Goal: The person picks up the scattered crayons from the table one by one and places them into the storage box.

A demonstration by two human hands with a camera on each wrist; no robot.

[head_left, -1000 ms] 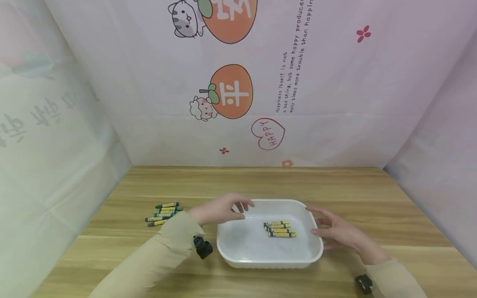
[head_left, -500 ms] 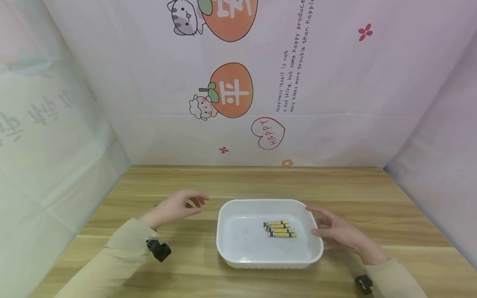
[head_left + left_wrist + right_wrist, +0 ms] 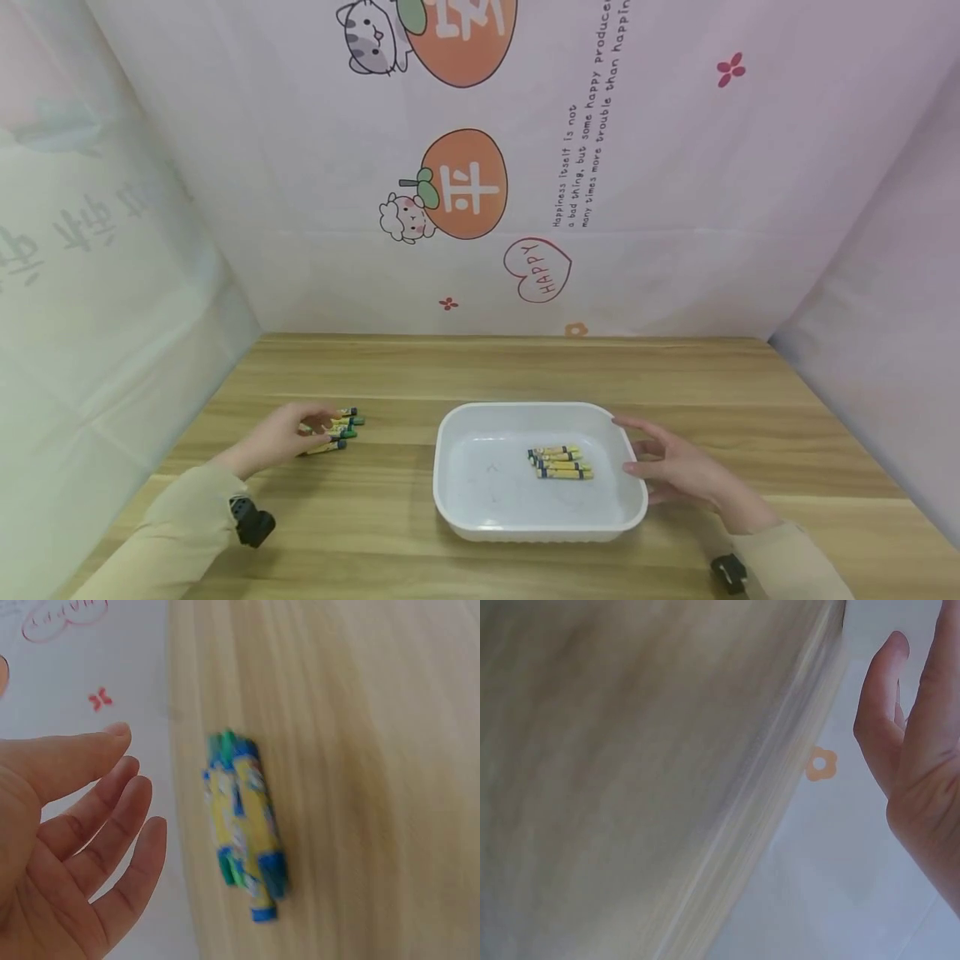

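At the left of the table, my left hand (image 3: pixel 283 435) is over a small pile of oil pastels (image 3: pixel 343 423) with yellow wrappers and green tips, hiding part of them. In the left wrist view the thumb and fingers of this left hand (image 3: pixel 82 825) are spread apart, and the blurred pastels (image 3: pixel 244 817) lie beyond the fingertips. A white plastic basin (image 3: pixel 536 531) stands in the middle, with several yellow pastels (image 3: pixel 564 474) side by side on its floor. My right hand (image 3: pixel 678 467) rests against the basin's right rim, fingers relaxed and the thumb at the edge.
The wooden table (image 3: pixel 390 508) runs back to a white printed cloth (image 3: pixel 337 275), with more cloth hanging at both sides. A black wrist camera (image 3: pixel 252 523) sits on the left sleeve, and another (image 3: pixel 729 573) on the right.
My left hand has moved left from above the basin to the pile of green-tipped pastels. My right hand stays at the basin's right rim, and the basin has not moved.
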